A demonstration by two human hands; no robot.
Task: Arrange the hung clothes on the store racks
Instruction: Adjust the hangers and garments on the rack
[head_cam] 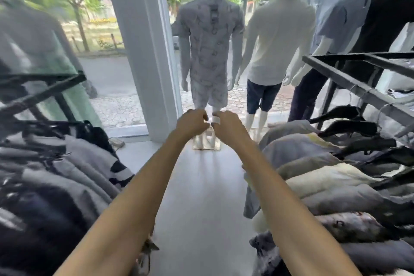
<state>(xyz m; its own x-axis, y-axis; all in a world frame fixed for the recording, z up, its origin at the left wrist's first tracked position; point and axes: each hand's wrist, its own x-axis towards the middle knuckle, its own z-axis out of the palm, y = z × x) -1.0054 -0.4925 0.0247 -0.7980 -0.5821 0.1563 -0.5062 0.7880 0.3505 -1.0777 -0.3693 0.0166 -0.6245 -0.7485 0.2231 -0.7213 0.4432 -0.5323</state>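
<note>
Though near, clothes (313, 177) clear of fingers (202, 117).

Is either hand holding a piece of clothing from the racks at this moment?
No, the left hand and the right hand are stretched forward over the aisle with fingers curled, holding nothing, between the two racks of hung clothes.
</note>
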